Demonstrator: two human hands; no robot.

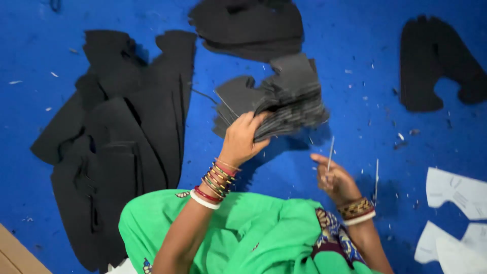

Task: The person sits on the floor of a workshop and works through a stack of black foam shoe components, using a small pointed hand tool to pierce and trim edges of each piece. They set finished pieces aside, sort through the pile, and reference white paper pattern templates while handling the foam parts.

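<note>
Two hands work over a blue floor covering (355, 76) speckled with small pale scraps. The left hand (241, 139) is clenched around one end of a thick fanned stack of black, flat-cut foam-like pieces (289, 101), thumb on top and fingers beneath, holding it lifted clear of the floor near the middle of the view. The right hand (335, 177) is lower and apart from the stack, its fingers pinched on a thin pale sliver (331, 149) that stands upright; motion blur makes it hard to say whether this is a strip, a stick or a tool.

As a judgement, the step in hand is gathering and squaring the cut pieces into one bundle. Any further handling calls for a firm grip at the stack's loose far end, since the layers splay there and could slide apart.

Toward the left edge lie large black sheet offcuts (127, 132), overlapping. A second dark pile (248, 25) sits at the far edge, just beyond the held stack. A single black shaped piece (436, 61) lies near the far right corner, and white paper templates (456, 193) near the near right corner. Bare blue room shows between the stack and the right-hand things.
</note>
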